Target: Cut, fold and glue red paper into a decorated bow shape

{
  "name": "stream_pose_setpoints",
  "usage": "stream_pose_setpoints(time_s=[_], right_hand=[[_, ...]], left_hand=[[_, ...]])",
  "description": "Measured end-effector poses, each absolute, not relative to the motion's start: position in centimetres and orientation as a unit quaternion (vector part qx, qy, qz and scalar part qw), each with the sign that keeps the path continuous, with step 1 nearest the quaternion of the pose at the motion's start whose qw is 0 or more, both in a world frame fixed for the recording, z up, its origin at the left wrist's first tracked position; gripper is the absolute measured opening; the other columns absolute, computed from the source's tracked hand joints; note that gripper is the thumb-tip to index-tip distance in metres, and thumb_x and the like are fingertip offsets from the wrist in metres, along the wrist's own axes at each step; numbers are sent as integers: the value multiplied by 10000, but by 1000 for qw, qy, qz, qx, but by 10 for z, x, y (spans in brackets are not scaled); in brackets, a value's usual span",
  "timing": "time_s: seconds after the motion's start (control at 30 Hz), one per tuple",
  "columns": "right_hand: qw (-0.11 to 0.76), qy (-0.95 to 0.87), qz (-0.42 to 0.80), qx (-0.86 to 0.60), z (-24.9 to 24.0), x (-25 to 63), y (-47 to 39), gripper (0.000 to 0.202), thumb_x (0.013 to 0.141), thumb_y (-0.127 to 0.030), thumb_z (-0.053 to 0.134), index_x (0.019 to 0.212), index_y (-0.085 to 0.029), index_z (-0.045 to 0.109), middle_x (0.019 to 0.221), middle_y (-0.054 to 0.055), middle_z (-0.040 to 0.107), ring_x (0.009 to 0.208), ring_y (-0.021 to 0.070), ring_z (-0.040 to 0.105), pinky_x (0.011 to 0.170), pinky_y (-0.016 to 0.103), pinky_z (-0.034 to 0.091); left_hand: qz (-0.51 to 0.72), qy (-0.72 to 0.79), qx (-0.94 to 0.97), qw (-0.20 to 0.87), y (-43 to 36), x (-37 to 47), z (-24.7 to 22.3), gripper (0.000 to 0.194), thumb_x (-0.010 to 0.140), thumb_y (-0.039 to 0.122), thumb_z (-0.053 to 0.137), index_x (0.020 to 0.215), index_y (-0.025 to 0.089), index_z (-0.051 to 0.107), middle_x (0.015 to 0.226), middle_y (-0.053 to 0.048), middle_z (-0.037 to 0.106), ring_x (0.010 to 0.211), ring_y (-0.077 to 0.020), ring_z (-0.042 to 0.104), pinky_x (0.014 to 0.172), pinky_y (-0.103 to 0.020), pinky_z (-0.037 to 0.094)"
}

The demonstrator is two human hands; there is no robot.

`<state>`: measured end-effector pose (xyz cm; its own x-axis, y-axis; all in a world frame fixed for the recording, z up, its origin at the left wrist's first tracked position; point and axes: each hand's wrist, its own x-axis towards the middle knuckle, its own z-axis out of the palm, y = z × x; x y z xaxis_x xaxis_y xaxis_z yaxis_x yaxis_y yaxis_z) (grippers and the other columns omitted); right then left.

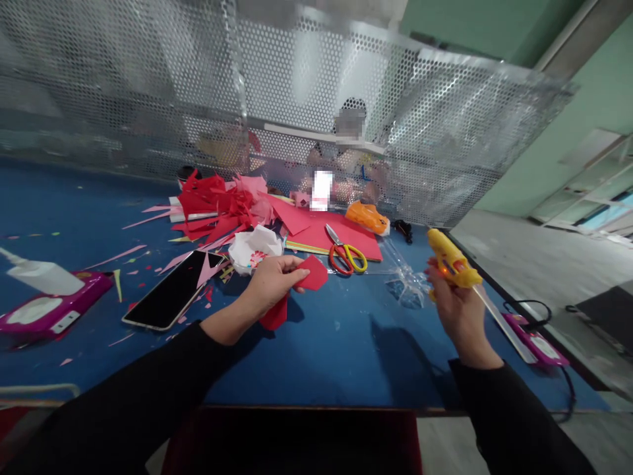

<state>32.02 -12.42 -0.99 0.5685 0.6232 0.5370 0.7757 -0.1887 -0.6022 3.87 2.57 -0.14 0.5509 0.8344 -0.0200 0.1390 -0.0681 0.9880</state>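
My left hand [277, 280] is closed on a red paper piece [315, 273], pinched between thumb and fingers above the table. Another red paper part [274, 315] shows below that hand; I cannot tell whether it is joined to the held piece. At the right, my right hand [457, 310] is wrapped round a yellow hot glue gun [450, 257] with a small orange light on it and a clear glue stick at its back. Scissors [346, 254] with red and yellow handles lie between the hands. Crumpled white paper [254, 247] sits just behind my left hand.
A black phone [173, 290] and a purple power strip [74, 307] are at the left, another purple strip [539, 340] at the right. Cut red paper [217, 204], red sheets [316, 227] and an orange object [368, 218] lie behind. A perforated screen [306, 92] bounds the table; a person is beyond it.
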Motion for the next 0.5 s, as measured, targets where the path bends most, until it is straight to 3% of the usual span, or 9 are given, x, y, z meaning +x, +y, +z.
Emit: stream_pose_setpoints(time_s=[0.07,0.13,0.3,0.4,0.5], right_hand=[[495,-459,-35,-737,-18,297,-119,369,946,-525,415,1099,-222,560,958,87,675,774,211,653,646,351,517],[598,-436,132,-659,-28,275,-115,367,879,-540,581,1068,-227,609,955,63,684,806,206,652,680,346,530],[592,-348,389,-614,-35,240,-103,322,752,-484,770,922,-222,693,899,61,712,785,197,661,658,319,552],[582,-361,444,-577,-23,233,-81,342,728,-475,795,923,-212,697,891,57,715,767,188,665,683,321,563],[565,-470,400,-547,-8,230,-55,375,766,-523,748,971,-215,685,935,53,721,824,195,679,740,332,571]], left_hand=[[305,363,663,580,30,36,-1,111,753,270,673,772,166,708,579,-1,661,504,-120,588,529,-251,495],[312,359,657,584,35,33,0,122,725,280,689,758,164,707,628,-16,690,529,-128,609,572,-273,526],[331,362,645,586,44,29,1,196,647,349,739,732,176,703,672,-26,707,619,-165,648,660,-317,551],[336,365,643,584,45,28,2,198,630,356,751,708,181,700,693,-36,714,668,-180,657,672,-321,547],[337,373,635,586,45,27,3,163,654,329,728,718,181,706,688,-43,718,654,-184,657,635,-318,542]])
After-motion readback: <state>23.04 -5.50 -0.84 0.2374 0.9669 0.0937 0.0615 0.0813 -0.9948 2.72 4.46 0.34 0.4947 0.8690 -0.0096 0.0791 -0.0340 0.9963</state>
